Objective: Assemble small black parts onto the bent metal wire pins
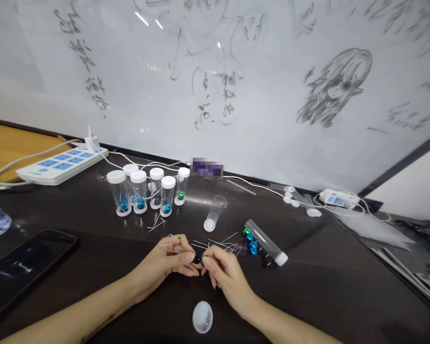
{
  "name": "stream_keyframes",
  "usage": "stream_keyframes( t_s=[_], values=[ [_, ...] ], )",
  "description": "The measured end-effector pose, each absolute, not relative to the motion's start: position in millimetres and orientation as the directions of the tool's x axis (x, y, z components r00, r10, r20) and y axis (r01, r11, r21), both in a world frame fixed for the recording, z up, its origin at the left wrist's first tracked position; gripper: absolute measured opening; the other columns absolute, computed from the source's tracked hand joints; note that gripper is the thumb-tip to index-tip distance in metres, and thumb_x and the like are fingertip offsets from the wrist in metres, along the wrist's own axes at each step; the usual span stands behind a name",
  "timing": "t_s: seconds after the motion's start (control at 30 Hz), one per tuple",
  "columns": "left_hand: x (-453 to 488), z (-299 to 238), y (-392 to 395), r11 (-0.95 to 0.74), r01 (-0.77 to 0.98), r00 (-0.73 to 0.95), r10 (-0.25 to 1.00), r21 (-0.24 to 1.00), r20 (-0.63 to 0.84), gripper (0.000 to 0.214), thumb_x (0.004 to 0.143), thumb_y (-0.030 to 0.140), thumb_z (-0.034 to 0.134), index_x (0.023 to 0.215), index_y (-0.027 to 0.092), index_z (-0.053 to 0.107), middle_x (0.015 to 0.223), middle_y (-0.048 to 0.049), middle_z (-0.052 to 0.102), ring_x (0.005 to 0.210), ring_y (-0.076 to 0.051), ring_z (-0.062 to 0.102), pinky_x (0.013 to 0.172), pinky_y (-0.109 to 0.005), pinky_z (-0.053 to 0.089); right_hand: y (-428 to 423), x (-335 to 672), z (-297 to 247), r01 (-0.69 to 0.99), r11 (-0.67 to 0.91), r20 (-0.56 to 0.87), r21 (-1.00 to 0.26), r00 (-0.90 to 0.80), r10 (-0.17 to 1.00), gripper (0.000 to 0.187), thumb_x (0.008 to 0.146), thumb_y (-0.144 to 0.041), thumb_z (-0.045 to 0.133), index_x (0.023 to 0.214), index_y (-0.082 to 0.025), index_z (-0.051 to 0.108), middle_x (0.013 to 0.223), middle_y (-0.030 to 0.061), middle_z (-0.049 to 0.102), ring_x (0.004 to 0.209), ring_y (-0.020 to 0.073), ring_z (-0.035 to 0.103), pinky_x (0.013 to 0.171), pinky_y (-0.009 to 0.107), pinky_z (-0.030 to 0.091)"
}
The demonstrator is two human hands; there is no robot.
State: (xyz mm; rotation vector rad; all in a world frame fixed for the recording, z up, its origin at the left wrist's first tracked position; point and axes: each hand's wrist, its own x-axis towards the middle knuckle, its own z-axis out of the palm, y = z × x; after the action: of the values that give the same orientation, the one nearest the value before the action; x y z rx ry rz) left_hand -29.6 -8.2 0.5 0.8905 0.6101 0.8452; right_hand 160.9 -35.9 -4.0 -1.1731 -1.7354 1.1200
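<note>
My left hand (172,260) and my right hand (224,272) meet over the dark table, fingertips pinched together on a small black part (198,259). My left hand also holds thin metal pins (166,247) between its fingers. Just beyond my hands lie loose metal pins (220,244) and small blue and green metallic parts (250,241). Two clear tubes lie on their sides nearby, one (215,212) behind my hands and one (267,242) to the right. A white cap (202,317) rests on the table near me, between my wrists.
Several upright capped vials (146,191) with blue and green parts stand at the back left. A white power strip (62,165) and cables lie along the whiteboard (236,71). A black phone (19,267) lies at the left. White caps (290,196) and a charger (338,198) sit at the back right.
</note>
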Motion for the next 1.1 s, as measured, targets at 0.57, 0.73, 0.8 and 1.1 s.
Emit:
stream_keyframes(
  t_s=[0.57, 0.73, 0.8, 1.1],
  values=[
    [-30.2, -0.5, -8.4, 0.36, -0.367, 0.539, 0.834, 0.858, -0.12, 0.017, 0.074, 0.023, 0.076, 0.075, 0.014, 0.062, 0.067, -0.0023, 0.071, 0.068, -0.017, 0.071, 0.065, -0.024, 0.057, -35.0, 161.0, -4.7, 0.27, 0.175, 0.102, -0.947, -0.264, 0.959, 0.025, 0.089, -0.041, 0.059, 0.081, -0.017, 0.058, 0.051, -0.0079, 0.044, 0.042, 0.0072, 0.04, 0.045, 0.019, 0.03],
    [-30.3, -0.2, -7.8, 0.358, -0.372, 0.533, 0.838, 0.856, -0.119, 0.017, 0.073, 0.023, 0.076, 0.075, 0.014, 0.062, 0.066, -0.0019, 0.07, 0.066, -0.016, 0.07, 0.065, -0.024, 0.057, -35.0, 161.4, -5.4, 0.245, 0.179, 0.119, -0.953, -0.242, 0.963, 0.022, 0.084, -0.039, 0.067, 0.087, -0.018, 0.058, 0.05, -0.0095, 0.042, 0.043, 0.0076, 0.04, 0.047, 0.02, 0.03],
    [-30.0, 0.0, -7.8, 0.364, -0.361, 0.546, 0.829, 0.859, -0.122, 0.018, 0.073, 0.024, 0.077, 0.075, 0.014, 0.062, 0.067, -0.0033, 0.071, 0.067, -0.017, 0.071, 0.064, -0.024, 0.057, -34.7, 161.5, -5.6, 0.24, 0.165, 0.096, -0.957, -0.275, 0.956, 0.029, 0.089, -0.043, 0.058, 0.076, -0.017, 0.056, 0.052, -0.0065, 0.047, 0.043, 0.0076, 0.04, 0.045, 0.02, 0.029],
    [-29.7, -0.9, -7.5, 0.354, -0.364, 0.543, 0.832, 0.862, -0.112, 0.016, 0.075, 0.022, 0.075, 0.077, 0.013, 0.062, 0.066, -0.0022, 0.069, 0.068, -0.017, 0.071, 0.065, -0.025, 0.057, -34.9, 161.6, -6.3, 0.224, 0.177, 0.117, -0.958, -0.255, 0.96, 0.024, 0.085, -0.04, 0.065, 0.081, -0.018, 0.057, 0.05, -0.0085, 0.044, 0.042, 0.0077, 0.04, 0.046, 0.02, 0.029]
  ],
)
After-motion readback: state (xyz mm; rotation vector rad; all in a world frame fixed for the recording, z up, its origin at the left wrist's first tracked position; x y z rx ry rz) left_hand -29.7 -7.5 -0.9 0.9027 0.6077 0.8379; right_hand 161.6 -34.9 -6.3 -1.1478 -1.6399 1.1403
